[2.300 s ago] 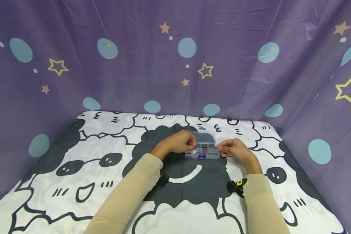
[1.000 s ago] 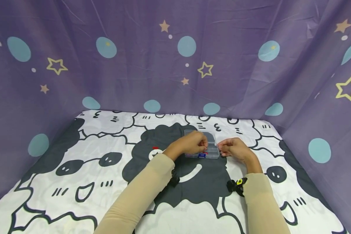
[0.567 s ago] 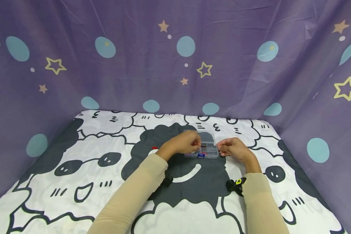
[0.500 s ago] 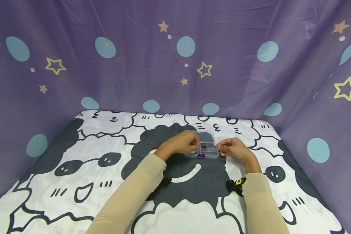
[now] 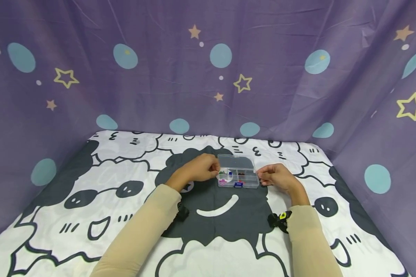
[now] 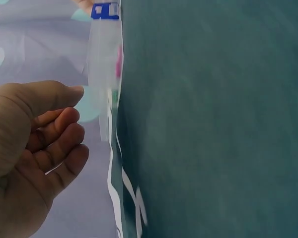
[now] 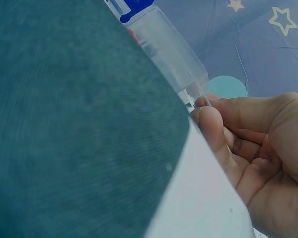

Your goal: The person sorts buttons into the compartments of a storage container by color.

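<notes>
A clear plastic compartment box with a blue latch lies on the dark patch of the sheet, its lid tipped back. Small pink pieces, green and blue bits, a dark brown piece and red bits lie in separate compartments. My right hand pinches the box's right end between thumb and finger, as the right wrist view shows. At the left end is my left hand. Its fingers are loosely bent, and nothing shows between them in the left wrist view.
A sheet printed with black-and-white cartoon faces covers the surface. Behind it and at both sides hangs a purple curtain with stars and pale blue ovals. Black wrist straps sit at the sleeve ends.
My left hand has drawn back leftward from over the compartments, uncovering the pieces at the left. A red piece on the sheet is now hidden behind it. The right hand keeps its place.
</notes>
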Demonstrator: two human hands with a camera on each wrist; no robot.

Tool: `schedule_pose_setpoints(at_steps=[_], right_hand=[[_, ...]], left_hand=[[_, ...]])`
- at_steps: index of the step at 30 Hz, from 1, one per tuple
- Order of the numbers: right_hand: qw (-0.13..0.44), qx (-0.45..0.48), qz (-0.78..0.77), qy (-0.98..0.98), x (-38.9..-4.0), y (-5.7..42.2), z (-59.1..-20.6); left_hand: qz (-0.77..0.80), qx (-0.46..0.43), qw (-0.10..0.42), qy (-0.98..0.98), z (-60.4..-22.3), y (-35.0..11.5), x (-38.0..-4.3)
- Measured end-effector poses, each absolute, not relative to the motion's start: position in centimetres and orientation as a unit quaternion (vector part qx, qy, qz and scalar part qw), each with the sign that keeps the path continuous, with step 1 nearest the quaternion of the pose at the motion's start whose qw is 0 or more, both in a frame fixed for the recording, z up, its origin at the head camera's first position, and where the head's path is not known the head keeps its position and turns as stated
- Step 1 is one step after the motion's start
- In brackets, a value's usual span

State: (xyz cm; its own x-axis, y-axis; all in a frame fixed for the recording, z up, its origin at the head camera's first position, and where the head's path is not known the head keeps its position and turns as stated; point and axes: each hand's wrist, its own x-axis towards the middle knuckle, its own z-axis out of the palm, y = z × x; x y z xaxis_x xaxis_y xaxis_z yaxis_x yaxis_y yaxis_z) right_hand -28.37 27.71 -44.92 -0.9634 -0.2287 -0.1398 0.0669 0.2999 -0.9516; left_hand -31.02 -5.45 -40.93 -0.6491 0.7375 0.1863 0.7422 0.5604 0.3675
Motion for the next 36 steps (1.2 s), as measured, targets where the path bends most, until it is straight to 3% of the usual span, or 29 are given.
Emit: schedule_pose_setpoints(at_steps=[36], right_hand=[[0.126,-0.057,-0.59,0.795,-28.3,27.7,-45.0]], left_hand=[[-0.281,-0.319,0.025,-0.905,-40.5,-15.0,-31.3]])
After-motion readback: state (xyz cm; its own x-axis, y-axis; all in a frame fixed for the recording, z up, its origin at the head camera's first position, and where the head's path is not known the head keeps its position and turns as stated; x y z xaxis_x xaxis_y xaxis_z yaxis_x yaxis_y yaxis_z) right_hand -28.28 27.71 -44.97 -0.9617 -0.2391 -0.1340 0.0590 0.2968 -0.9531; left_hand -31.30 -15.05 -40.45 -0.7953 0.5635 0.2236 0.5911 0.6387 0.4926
